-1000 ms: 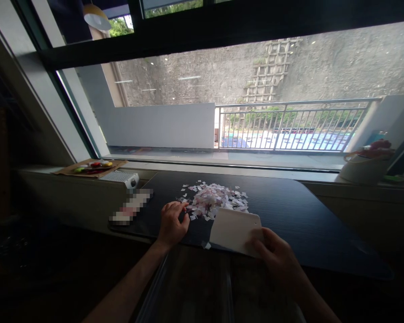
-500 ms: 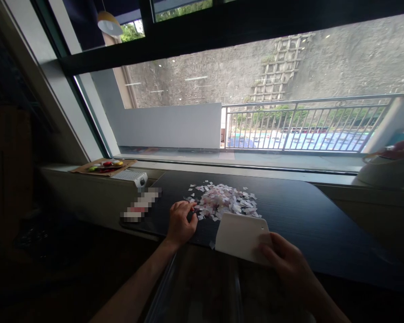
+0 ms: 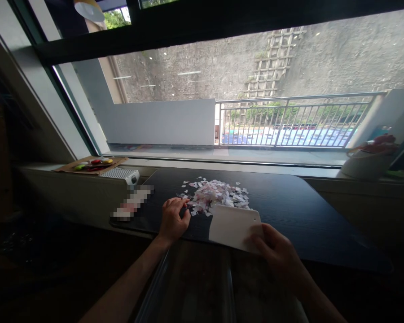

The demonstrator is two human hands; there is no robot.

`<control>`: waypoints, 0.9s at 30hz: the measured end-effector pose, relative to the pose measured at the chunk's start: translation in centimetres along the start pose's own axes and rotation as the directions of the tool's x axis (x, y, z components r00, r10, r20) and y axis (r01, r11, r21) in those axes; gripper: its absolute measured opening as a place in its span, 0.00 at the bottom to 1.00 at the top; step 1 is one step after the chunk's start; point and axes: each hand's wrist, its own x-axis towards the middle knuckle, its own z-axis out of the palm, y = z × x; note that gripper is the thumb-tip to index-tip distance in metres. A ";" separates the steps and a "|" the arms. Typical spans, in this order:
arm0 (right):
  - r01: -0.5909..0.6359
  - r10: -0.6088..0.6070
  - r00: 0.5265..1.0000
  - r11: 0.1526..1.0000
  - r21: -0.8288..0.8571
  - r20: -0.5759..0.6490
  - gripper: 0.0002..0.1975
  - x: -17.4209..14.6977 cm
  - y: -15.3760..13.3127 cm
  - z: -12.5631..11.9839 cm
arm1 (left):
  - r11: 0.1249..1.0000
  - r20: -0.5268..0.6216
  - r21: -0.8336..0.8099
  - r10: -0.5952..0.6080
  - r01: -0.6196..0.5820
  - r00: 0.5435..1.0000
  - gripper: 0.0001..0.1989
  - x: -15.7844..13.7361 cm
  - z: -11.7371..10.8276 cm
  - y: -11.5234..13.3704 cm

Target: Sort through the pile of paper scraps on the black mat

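Note:
A heap of small white and pinkish paper scraps lies on the dark tabletop. My right hand grips a flat white scraper by its right end, thumb on the near face. This scraper is a thin sheet with a small hole near one corner; its top edge overlaps the near side of the heap in view. At the heap's left side, my left hand rests on the table with bent fingers and the thumb apart from them. Its fingertips are partly hidden, beside the nearest scraps.
Below the table's near edge, a clear plastic container shows in shadow. A blurred-out item lies at the table's left end. On the sill are a brown board with colourful items, a white device and a white pot.
The whole view has shifted a little. My right hand has brought the scraper slightly closer to the heap. A loose scrap by its lower left corner no longer shows. My left hand stays beside the heap.

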 end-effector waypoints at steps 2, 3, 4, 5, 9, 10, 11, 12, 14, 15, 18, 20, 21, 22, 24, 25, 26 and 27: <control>0.006 -0.006 0.998 1.000 -0.008 -0.063 0.15 -0.1 0.0 -0.6 | 1.000 0.001 0.001 0.005 -0.005 1.000 0.14 0.0 0.0 0.0; 0.008 -0.008 0.996 1.000 -0.010 -0.086 0.15 -0.1 0.0 -0.8 | 1.000 0.002 0.002 0.007 -0.007 1.000 0.14 0.0 -0.1 0.0; 0.008 -0.010 0.995 1.000 -0.014 -0.094 0.15 -0.2 0.1 -1.1 | 1.000 0.006 0.004 0.008 -0.008 1.000 0.15 0.0 -0.1 0.0; 0.009 -0.012 0.995 1.000 -0.025 -0.095 0.15 -0.2 0.2 -1.4 | 1.000 0.010 0.007 0.008 -0.008 1.000 0.15 0.0 -0.1 0.0; 0.026 -0.034 0.984 0.998 -0.049 -0.175 0.14 -0.1 0.5 -3.1 | 1.000 0.018 0.010 0.000 -0.001 1.000 0.15 0.1 -0.2 -0.1; 0.024 -0.032 0.975 0.999 -0.038 -0.221 0.15 0.0 0.6 -3.7 | 1.000 0.016 0.011 -0.001 0.001 1.000 0.15 0.1 -0.2 -0.2; 0.022 -0.028 0.964 0.999 -0.028 -0.264 0.16 0.0 0.6 -4.3 | 1.000 0.013 0.012 -0.002 0.002 1.000 0.15 0.1 -0.2 -0.2; 0.021 -0.027 0.952 1.000 -0.022 -0.306 0.16 0.1 0.8 -5.0 | 1.000 0.012 0.013 0.000 0.000 1.000 0.15 0.1 -0.1 -0.3; 0.023 -0.036 0.928 0.999 -0.038 -0.371 0.17 0.3 1.0 -6.2 | 1.000 0.009 0.013 0.012 -0.013 1.000 0.14 0.1 -0.1 -0.5; 0.026 -0.043 0.918 0.998 -0.049 -0.395 0.17 0.4 1.2 -6.7 | 1.000 0.007 0.013 0.021 -0.021 1.000 0.14 0.1 0.0 -0.6; 0.025 -0.049 0.897 0.998 -0.061 -0.440 0.17 0.6 1.6 -7.7 | 0.999 -0.004 0.020 0.042 -0.041 0.999 0.14 0.1 0.1 -0.9; 0.016 -0.043 0.898 0.998 -0.066 -0.437 0.16 0.7 1.7 -8.1 | 0.998 -0.012 0.024 0.057 -0.057 0.998 0.15 0.1 0.1 -1.1; 0.013 -0.042 0.904 0.997 -0.071 -0.425 0.15 0.6 1.7 -8.3 | 0.998 -0.014 0.023 0.066 -0.065 0.998 0.14 0.1 0.1 -1.2; 0.010 -0.040 0.910 0.997 -0.075 -0.412 0.15 0.6 1.6 -8.5 | 0.997 -0.013 0.023 0.074 -0.074 0.997 0.14 0.1 0.1 -1.3; 0.004 -0.030 0.915 0.998 -0.064 -0.402 0.15 0.5 1.5 -8.7 | 0.996 -0.009 0.025 0.083 -0.083 0.996 0.14 0.1 0.1 -1.4; 0.002 -0.022 0.913 0.999 -0.052 -0.406 0.15 0.5 1.4 -8.7 | 0.996 -0.007 0.027 0.086 -0.086 0.996 0.14 0.1 0.1 -1.5; -0.002 -0.013 0.911 0.999 -0.038 -0.413 0.15 0.5 1.4 -8.7 | 0.996 -0.006 0.029 0.088 -0.088 0.996 0.14 0.1 0.2 -1.5; -0.006 -0.006 0.909 1.000 -0.027 -0.417 0.16 0.5 1.3 -8.6 | 0.995 -0.006 0.031 0.091 -0.091 0.996 0.14 0.1 0.2 -1.6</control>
